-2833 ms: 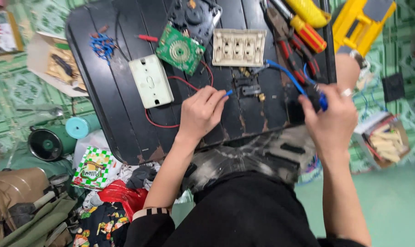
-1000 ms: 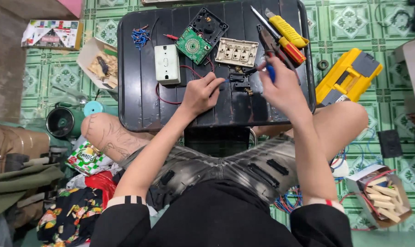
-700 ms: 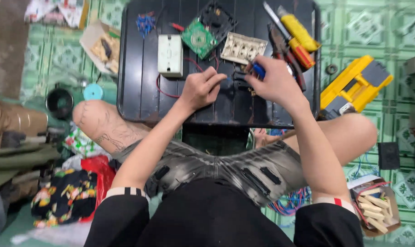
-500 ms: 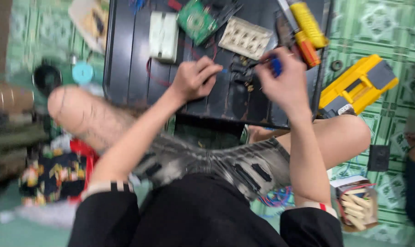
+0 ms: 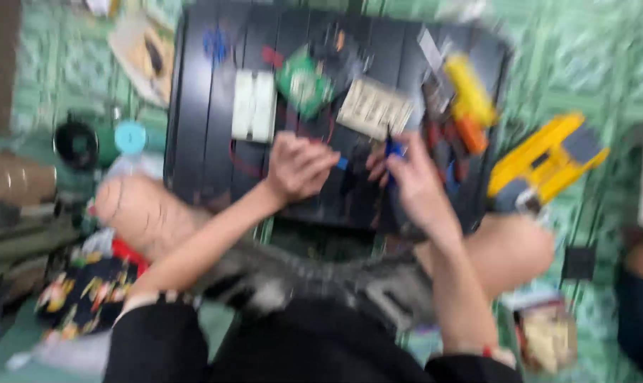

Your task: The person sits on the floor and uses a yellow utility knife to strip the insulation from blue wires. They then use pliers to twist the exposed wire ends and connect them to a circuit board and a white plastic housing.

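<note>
Fingers of the right hand (image 5: 413, 188) curl around a blue-handled tool (image 5: 394, 149) near the front edge of the black tray (image 5: 193, 142). Left hand (image 5: 296, 167), fingers bent, pinches a small blue piece (image 5: 342, 163); motion blur hides finer detail. White switch plate (image 5: 254, 106) lies toward the tray's far left.

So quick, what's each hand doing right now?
Left hand: fingers curled on the black tray; any hold too blurred to tell.
Right hand: closed on a small blue-handled tool.

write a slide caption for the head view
Both hands, left hand and right hand, work over small electrical parts on a black tray.
</note>
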